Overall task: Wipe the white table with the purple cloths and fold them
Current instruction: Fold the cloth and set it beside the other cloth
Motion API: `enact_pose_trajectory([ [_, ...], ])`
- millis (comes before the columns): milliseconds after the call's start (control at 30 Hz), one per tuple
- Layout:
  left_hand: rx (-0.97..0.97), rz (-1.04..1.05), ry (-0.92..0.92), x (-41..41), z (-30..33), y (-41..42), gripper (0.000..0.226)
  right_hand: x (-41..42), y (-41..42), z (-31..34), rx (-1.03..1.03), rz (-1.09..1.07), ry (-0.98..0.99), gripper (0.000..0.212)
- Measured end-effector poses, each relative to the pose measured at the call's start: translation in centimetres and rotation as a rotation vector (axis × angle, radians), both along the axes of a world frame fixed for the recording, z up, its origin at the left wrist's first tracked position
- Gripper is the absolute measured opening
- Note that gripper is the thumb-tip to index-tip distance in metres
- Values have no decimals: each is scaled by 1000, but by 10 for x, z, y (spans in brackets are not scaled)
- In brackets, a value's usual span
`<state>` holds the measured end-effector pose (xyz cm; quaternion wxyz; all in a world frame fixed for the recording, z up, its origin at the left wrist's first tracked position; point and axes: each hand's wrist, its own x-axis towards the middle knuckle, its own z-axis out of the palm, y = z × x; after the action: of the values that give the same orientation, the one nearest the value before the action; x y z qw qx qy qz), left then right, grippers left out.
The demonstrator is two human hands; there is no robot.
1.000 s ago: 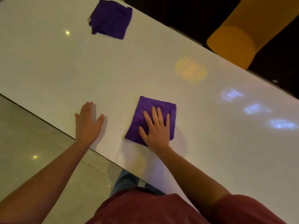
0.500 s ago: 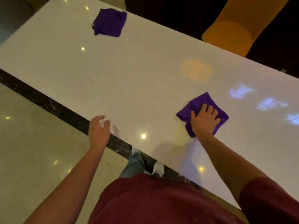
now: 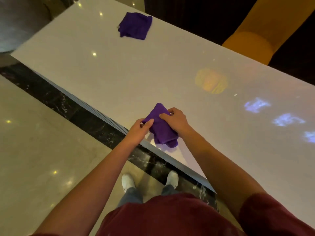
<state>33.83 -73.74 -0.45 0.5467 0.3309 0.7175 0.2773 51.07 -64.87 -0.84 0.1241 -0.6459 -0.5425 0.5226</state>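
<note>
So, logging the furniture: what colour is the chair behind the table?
Yellow-orange chair, clearest in the head view, top right.

Floor (image 3: 34,159): glossy beige stone tile filling the left and lower left of the frame, with small ceiling-light glints scattered on it. A black marble strip (image 3: 85,116) with white veining runs diagonally from the left edge toward bottom centre, inset in the floor. Orange chair (image 3: 255,31) in the upper right, rounded seat edge and curved back, against a very dark backdrop. Grey blurred object (image 3: 15,23) in the upper left corner, can't identify. Room lighting is dim and warm. Orange and blue light patches show at centre right.
</note>
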Motion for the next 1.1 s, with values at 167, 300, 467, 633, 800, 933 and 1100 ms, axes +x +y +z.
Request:
enact_pose_trajectory([
  [167,213,89,65,-85,29,-3,56,-116,-26,32,-16,-117,235,39],
  [300,336,48,307,-162,49,-10,28,-190,-45,43,-17,-208,346,42],
  [467,425,17,230,-225,86,3,14,-242,-55,46,-117,-299,462,38],
  [633,461,25,95,-259,105,39,6,-284,-30,44,-179,-376,518,37],
  [800,487,39,-28,-303,109,89,13,-317,30,22,-258,-416,539,56],
  [933,499,72,114,-348,105,138,10,-358,80,12,-399,-349,806,62],
  [1100,382,198,264,-425,89,195,19,-414,134,15,-300,-145,769,62],
])
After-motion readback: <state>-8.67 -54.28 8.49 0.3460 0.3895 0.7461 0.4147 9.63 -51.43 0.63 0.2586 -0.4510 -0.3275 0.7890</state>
